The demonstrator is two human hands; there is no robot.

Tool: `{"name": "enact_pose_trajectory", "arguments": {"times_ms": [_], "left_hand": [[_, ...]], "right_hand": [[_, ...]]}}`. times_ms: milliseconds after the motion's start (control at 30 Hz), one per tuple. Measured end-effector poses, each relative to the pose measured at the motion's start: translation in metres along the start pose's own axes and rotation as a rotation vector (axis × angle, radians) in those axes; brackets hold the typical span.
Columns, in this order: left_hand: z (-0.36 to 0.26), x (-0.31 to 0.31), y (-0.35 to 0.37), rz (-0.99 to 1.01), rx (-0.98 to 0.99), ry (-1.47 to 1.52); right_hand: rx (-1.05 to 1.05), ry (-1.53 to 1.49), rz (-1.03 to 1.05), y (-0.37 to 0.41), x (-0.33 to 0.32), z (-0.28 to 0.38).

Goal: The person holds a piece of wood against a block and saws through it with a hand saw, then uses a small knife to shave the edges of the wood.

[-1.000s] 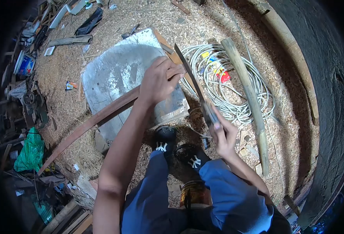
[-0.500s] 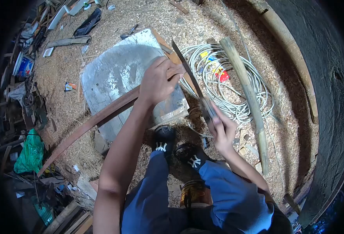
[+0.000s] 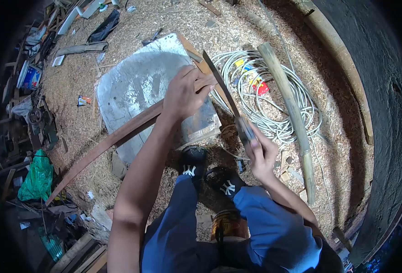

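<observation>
My left hand [image 3: 185,93] is closed around a long reddish-brown wooden strip [image 3: 119,132] near its upper end. The strip slants from the lower left across a grey, worn board [image 3: 123,82] on the floor. My right hand [image 3: 262,154] grips the handle of a hand saw [image 3: 223,88]. Its dark, narrow blade is seen nearly edge-on and points up and away, right beside the strip's end. I cannot make out its teeth, or whether the blade touches the wood.
A coil of pale cable [image 3: 283,123] lies right of the board, with a round wooden pole [image 3: 290,104] across it. Wood shavings cover the floor. A green plastic bag [image 3: 36,177] and clutter line the left; a dark curved slab [image 3: 374,91] stands right. My shoes [image 3: 221,179] are close below the board.
The saw and my right hand have shifted very slightly down and to the right. My left hand and the wooden strip look almost still.
</observation>
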State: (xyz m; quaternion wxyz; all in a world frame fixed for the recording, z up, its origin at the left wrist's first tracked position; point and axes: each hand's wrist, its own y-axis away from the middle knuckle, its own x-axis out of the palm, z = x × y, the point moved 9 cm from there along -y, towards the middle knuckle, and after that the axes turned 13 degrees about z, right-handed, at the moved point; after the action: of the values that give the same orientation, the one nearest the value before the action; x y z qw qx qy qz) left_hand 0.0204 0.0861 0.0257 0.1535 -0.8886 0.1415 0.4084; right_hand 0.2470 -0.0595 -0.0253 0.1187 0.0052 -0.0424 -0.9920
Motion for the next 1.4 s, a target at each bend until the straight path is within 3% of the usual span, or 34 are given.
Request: {"name": "enact_pose_trajectory", "arguments": {"times_ms": [133, 267, 400, 633, 800, 867, 1000, 1033, 1133, 1300, 1400], "left_hand": [[0.004, 0.0, 0.001, -0.008, -0.005, 0.029], [0.009, 0.003, 0.001, 0.021, -0.056, 0.054], [-0.002, 0.0, 0.005, -0.026, 0.0, -0.024], [0.006, -0.001, 0.001, -0.001, -0.037, 0.045], [0.006, 0.0, 0.0, 0.024, -0.041, 0.049], [-0.001, 0.002, 0.002, -0.013, 0.039, -0.158], [-0.006, -0.003, -0.001, -0.007, 0.037, -0.026], [-0.001, -0.002, -0.001, -0.001, 0.0, 0.019], [0.004, -0.001, 0.0, 0.004, -0.052, 0.04], [0.002, -0.002, -0.001, -0.004, -0.013, -0.063], [0.001, -0.001, 0.001, 0.0, 0.001, -0.053]], "right_hand": [[0.012, -0.01, -0.013, -0.036, 0.017, 0.002], [0.018, 0.106, 0.039, 0.024, 0.0, -0.004], [0.052, -0.062, 0.023, 0.049, -0.01, -0.012], [0.022, 0.005, 0.005, -0.035, 0.015, 0.009], [-0.039, 0.036, 0.034, 0.038, -0.008, -0.006], [0.039, -0.111, 0.024, 0.051, -0.017, -0.017], [-0.037, 0.131, 0.009, -0.001, 0.002, -0.002], [0.002, -0.028, -0.001, -0.021, 0.009, 0.004], [0.028, -0.056, -0.008, -0.037, 0.012, 0.003], [0.012, -0.083, 0.043, 0.034, -0.004, -0.007], [0.066, -0.26, 0.044, 0.045, -0.008, -0.017]]}}
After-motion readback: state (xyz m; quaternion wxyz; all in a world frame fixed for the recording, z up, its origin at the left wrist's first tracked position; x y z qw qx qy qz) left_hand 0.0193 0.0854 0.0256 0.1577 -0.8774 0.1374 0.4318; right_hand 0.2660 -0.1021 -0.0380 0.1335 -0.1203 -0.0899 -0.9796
